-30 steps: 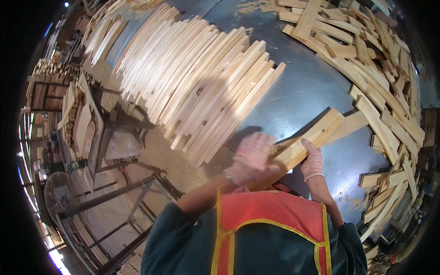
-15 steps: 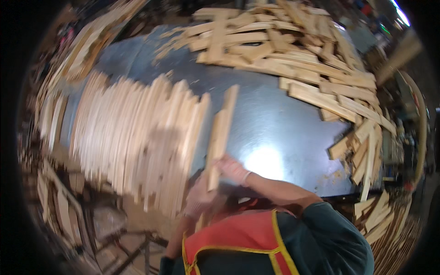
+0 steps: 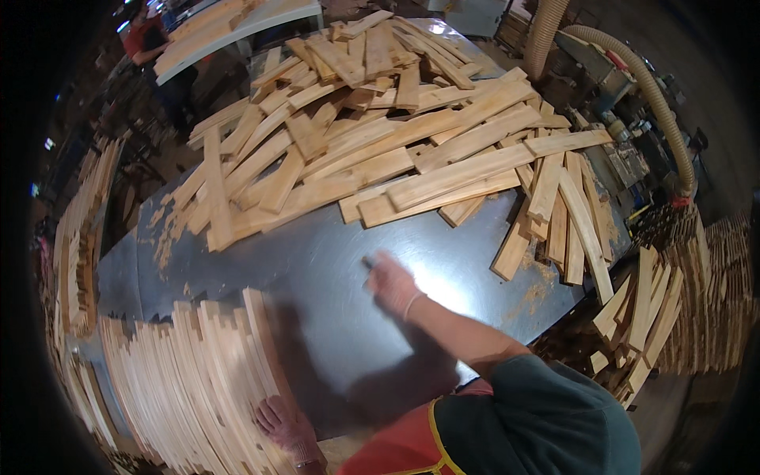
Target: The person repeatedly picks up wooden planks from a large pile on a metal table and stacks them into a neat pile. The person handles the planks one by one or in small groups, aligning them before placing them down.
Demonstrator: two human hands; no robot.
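Observation:
My right hand [image 3: 393, 286], in a pale pinkish glove, is raised over the middle of the dark metal tabletop [image 3: 317, 261]. Its fingers are closed, and a short dark tip of something pokes out from them; the kind is too small to tell. At the lower left my left hand [image 3: 283, 424], also gloved, lies with fingers stretched on the right end of a row of narrow wooden strips [image 3: 190, 380]. These strips stand packed side by side, their far ends uneven. A slightly longer strip [image 3: 261, 332] forms the row's right edge.
A large loose heap of wooden boards [image 3: 340, 142] covers the far side and right of the table. Sawdust [image 3: 165, 237] lies at the left. A ribbed hose [image 3: 661, 95] and stacked wood [image 3: 704, 293] are at right. Another person [image 3: 150, 47] stands far left.
The two strips my hands held have been let go, apparently into the row. My right hand has moved out over the table; my left rests on the row. The view has shifted toward the heap.

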